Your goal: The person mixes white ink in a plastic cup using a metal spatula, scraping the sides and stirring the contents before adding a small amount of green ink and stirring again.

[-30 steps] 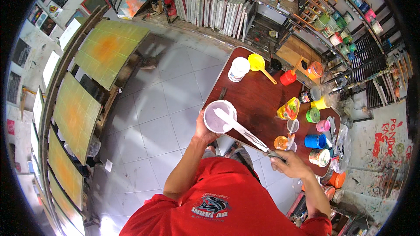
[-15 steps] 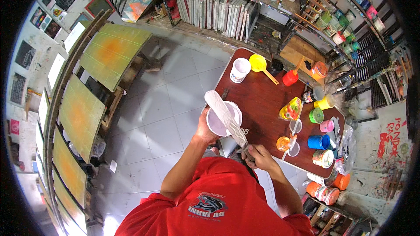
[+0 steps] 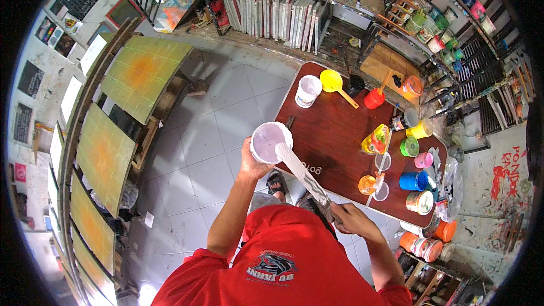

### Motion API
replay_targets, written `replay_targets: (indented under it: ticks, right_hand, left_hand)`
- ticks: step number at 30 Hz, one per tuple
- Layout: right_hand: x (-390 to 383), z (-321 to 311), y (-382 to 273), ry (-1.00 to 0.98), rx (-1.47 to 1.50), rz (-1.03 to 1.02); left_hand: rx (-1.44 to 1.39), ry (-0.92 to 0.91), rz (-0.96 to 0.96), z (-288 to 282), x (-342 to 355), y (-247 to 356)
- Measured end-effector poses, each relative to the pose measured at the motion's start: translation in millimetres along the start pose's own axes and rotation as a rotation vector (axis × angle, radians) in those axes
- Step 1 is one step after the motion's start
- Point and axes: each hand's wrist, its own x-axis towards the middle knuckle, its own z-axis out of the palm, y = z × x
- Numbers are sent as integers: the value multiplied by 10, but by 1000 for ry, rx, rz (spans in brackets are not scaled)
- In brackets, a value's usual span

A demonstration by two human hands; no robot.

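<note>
My left hand (image 3: 247,161) grips a white tub (image 3: 264,140) with pale, lilac-tinged contents, over the left edge of a red-brown table (image 3: 334,130). A long flat stirring stick (image 3: 302,172), coated in white, slants from the tub's right side down to my right hand (image 3: 351,219), whose fingers are closed round its lower end. The stick's upper tip rests at or just inside the rim. On the table are another white tub (image 3: 308,90), a yellow round container with an orange stick (image 3: 331,80), a red pot (image 3: 374,100), a blue pot (image 3: 412,180) and several other paint containers.
A long rack (image 3: 105,62) holding yellow-green boards runs along the left, beside a tiled floor (image 3: 201,133). Shelves (image 3: 357,0) with tubs and upright frames line the back; racks of jars (image 3: 430,34) fill the right wall. Orange buckets (image 3: 425,247) stand below the table's right end.
The stick swung up across the tub's top, then lowered back to its right side. My right hand moved left, then partly back right. The tub shifted slightly left and up in view.
</note>
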Motion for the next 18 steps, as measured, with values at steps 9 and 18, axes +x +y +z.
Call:
replay_targets:
  ticks: [9, 18]
  right_hand:
    - [-528, -174, -118, 14, 3, 157]
    - [-732, -125, -123, 361, -155, -79]
  left_hand:
    - [113, -75, 41, -94, 61, -89]
    - [181, 72, 82, -132, 47, -204]
